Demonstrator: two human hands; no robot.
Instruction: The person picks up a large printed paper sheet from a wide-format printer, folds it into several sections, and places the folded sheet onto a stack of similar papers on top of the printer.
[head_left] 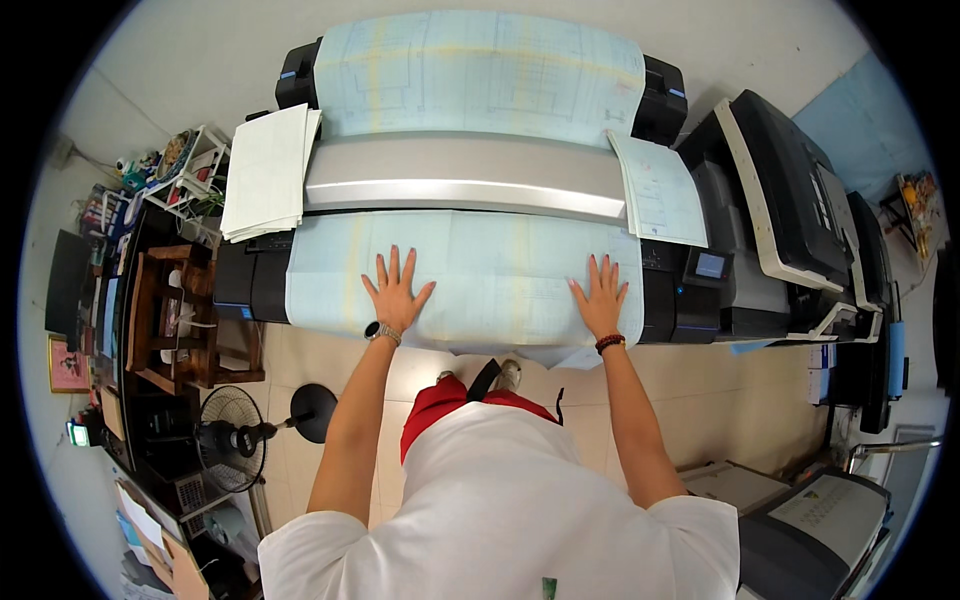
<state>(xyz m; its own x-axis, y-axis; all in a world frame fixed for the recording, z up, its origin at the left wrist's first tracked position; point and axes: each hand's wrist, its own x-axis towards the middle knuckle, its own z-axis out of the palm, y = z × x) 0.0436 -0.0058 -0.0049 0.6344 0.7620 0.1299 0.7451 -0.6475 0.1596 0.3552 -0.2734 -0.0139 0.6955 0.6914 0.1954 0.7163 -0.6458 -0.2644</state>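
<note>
A wide light-blue drawing sheet [470, 270] with faint lines and yellowish bands lies over the front of a large-format printer [465, 170]. My left hand [396, 293] rests flat on it, fingers spread, left of the middle; a watch [382, 331] is on that wrist. Toward the sheet's right edge my right hand [600, 298] also lies flat with fingers apart, a dark beaded bracelet [610, 343] at its wrist. Neither hand holds anything. Behind the silver cover, another blue sheet [480, 70] drapes over the printer's back.
White papers [265, 175] lie on the printer's left end, a folded drawing [662, 190] on its right, beside a small screen [710, 265]. A black-and-white copier [785, 190] stands at right. A standing fan [232, 440] and wooden chair [165, 315] are at left; another machine [820, 530] is lower right.
</note>
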